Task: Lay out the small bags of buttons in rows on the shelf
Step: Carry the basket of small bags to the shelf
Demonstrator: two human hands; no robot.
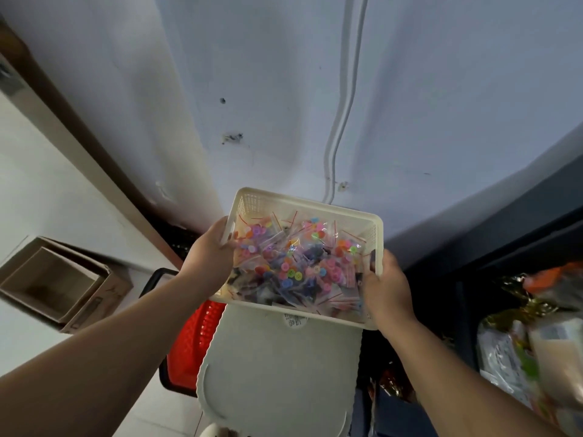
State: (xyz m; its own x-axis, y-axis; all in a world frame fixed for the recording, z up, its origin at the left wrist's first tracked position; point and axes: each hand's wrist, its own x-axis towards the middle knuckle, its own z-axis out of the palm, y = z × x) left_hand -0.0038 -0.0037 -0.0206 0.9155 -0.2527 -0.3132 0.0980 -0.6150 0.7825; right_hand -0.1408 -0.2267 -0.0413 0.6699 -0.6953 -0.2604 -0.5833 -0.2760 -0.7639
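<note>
- Head view, nearest first: the left forearm [104, 351] and right forearm [467, 373] reach well out from the body. A jolt to either arm would probably tip the load.
- The left hand [209, 250] is clamped on the left wall of the white basket [315, 205], thumb hooked inside over the rim. Its other fingers are hidden behind the wall.
- The right hand [389, 288] grips the near right corner the same way. Both holds are at the edges only (nothing seems to support the base), so one slipping thumb could drop a side.
- The small bags of buttons [296, 260] lie heaped loose in the basket, with none yet on the shelf. The basket seems slightly tilted, so the slick bags could slide to the low side and spill over the rim.
- Below are a pale plastic panel [277, 357] and a red basket [192, 342]. Spilled bags could scatter among them.
- The dark shelf [520, 247] at right has crinkly packets [504, 342] nearby. Setting the basket down carelessly could knock them.
</note>
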